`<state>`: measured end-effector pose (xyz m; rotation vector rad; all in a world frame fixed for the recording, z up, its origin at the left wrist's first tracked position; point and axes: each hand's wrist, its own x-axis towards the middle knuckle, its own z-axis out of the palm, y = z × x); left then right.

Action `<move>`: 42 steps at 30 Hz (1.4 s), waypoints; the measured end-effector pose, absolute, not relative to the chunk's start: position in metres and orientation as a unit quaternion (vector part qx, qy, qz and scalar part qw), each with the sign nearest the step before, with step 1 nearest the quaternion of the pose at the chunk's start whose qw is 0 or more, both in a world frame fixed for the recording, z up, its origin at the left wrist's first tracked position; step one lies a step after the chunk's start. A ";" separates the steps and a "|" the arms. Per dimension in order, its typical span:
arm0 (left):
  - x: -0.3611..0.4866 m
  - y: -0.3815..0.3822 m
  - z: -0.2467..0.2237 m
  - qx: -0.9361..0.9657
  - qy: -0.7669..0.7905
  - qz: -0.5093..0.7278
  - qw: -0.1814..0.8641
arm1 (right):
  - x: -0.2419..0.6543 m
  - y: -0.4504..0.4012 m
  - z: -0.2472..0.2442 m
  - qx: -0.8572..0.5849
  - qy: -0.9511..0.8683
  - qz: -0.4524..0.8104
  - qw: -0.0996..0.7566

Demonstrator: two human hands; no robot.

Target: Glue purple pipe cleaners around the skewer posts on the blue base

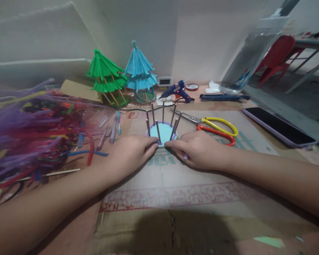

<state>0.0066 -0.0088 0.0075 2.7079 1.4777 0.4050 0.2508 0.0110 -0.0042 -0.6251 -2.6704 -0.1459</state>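
The purple strip (pixel 185 156) is best pressed snug against the near rim of the round base (pixel 164 131), a short stretch at a time, with the upright sticks (pixel 163 112) left unpushed. The grip of the left hand (pixel 130 152) is narrowed at that rim, though whether anything is pinched cannot be told, while the strip appears held in the curled right hand (pixel 202 148). The base, pale blue, purple-edged and ringed with brown sticks, is set on the cardboard (pixel 154 173) between both hands.
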 end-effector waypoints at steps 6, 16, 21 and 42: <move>0.010 -0.003 0.004 0.819 0.519 0.192 0.152 | 0.251 0.012 -0.007 -0.229 -0.953 -0.057 0.192; 0.015 -0.004 0.005 0.837 0.505 0.184 0.101 | 0.251 0.013 -0.008 -0.228 -0.957 -0.048 0.173; 0.013 -0.003 0.001 0.833 0.509 0.185 0.109 | 0.250 0.013 -0.009 -0.228 -0.957 -0.052 0.173; -0.009 -0.003 0.052 0.854 0.411 0.300 -0.106 | 0.251 0.012 -0.004 -0.233 -0.958 -0.032 0.162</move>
